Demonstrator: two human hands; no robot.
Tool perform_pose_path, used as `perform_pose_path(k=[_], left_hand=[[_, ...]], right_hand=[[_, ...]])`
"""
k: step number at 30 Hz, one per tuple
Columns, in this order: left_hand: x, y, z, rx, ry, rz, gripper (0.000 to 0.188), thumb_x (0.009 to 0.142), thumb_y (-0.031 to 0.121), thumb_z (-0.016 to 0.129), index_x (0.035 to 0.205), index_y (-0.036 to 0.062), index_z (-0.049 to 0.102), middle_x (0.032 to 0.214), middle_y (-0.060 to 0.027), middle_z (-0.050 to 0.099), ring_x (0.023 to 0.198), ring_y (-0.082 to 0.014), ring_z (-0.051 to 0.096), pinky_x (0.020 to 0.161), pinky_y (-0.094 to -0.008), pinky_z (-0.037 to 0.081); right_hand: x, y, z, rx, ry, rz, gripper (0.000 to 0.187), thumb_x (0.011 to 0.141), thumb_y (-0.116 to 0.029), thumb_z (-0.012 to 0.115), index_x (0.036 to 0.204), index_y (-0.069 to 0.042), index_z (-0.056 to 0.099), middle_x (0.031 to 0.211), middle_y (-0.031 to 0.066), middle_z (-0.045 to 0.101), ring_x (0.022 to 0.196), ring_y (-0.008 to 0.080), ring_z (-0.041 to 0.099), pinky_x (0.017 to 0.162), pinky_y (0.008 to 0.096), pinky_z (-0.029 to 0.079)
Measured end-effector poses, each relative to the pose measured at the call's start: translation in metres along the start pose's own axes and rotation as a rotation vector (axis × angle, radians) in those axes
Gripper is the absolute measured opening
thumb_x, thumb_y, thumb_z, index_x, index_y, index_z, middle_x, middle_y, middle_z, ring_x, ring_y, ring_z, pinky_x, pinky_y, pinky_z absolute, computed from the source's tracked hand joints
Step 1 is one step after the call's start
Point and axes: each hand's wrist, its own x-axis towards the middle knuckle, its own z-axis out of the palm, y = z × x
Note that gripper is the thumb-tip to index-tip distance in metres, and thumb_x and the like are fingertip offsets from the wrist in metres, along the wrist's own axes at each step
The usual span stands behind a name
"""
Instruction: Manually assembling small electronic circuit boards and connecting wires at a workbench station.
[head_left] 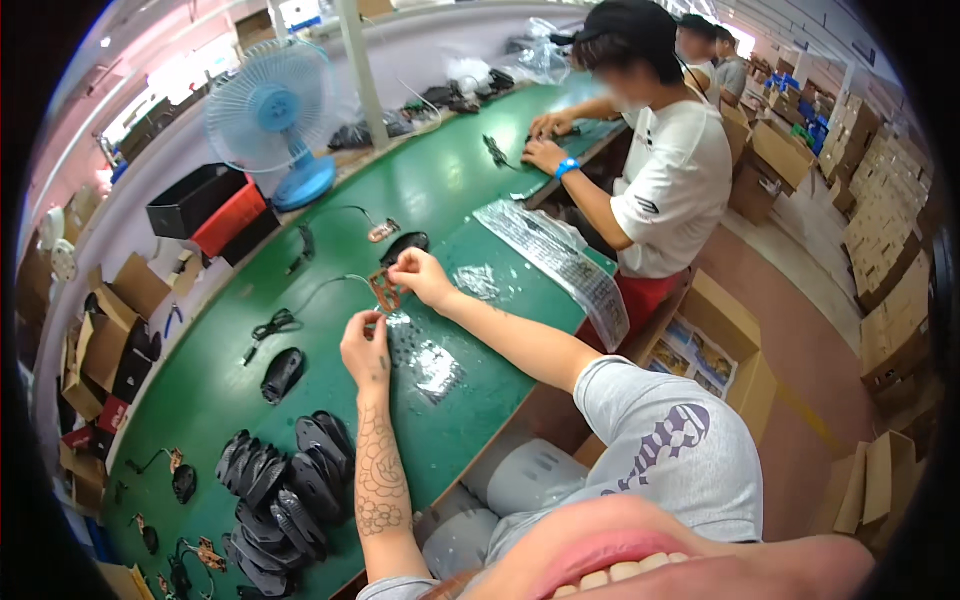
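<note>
Head view of a long green surface (440, 190) at an assembly line. The right hand (420, 275) and the left hand (365, 350) meet over the middle of the surface, each closed in a fingertip pinch on a small brown circuit board (384, 291); the board is held just above the surface between them, upright enough for its face to be seen. A thin dark cable (315, 300) trails from the board to the left and lies loose on the surface, so its weight does not pull on the grip. A stack of black shell halves (285, 485) lies near the left elbow, within reach, and one single shell (282, 374) rests apart beside the cable's coiled end. Clear plastic bags (565, 265) lie to the right. A blue desk fan (275, 115) stands at the far edge, facing the seats. A co-worker in a white shirt (675, 185) works farther along the same surface.
</note>
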Motion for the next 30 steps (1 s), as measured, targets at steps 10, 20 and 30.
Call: perform_pose_path(k=[10, 20, 30], left_hand=[[0.006, -0.013, 0.003, -0.153, 0.111, -0.073, 0.009, 0.082, 0.007, 0.067, 0.091, 0.0055, 0.068, 0.081, -0.0031, 0.069, 0.065, -0.0151, 0.059, 0.064, -0.0279, 0.050], [0.012, -0.008, 0.002, -0.124, 0.080, -0.100, 0.011, 0.084, 0.008, 0.065, 0.094, 0.0075, 0.068, 0.083, -0.0018, 0.070, 0.064, -0.0159, 0.060, 0.064, -0.0290, 0.050], [0.008, -0.010, 0.002, -0.128, 0.097, -0.105, 0.010, 0.085, 0.008, 0.065, 0.094, 0.0087, 0.066, 0.082, -0.0012, 0.069, 0.064, -0.0169, 0.061, 0.063, -0.0303, 0.049]], right_hand=[[-0.012, -0.011, 0.002, -0.147, -0.032, -0.033, 0.015, 0.085, -0.006, 0.070, 0.093, -0.009, 0.056, 0.090, 0.0021, 0.067, 0.076, 0.0095, 0.061, 0.064, 0.0226, 0.050], [-0.013, -0.014, 0.002, -0.165, -0.067, -0.080, 0.013, 0.085, -0.004, 0.069, 0.091, -0.006, 0.058, 0.090, 0.0035, 0.067, 0.077, 0.0097, 0.060, 0.067, 0.0223, 0.050], [-0.019, -0.021, 0.015, -0.138, -0.061, -0.078, 0.011, 0.082, -0.001, 0.068, 0.087, -0.006, 0.060, 0.088, 0.0039, 0.068, 0.073, 0.0096, 0.060, 0.065, 0.0217, 0.050]])
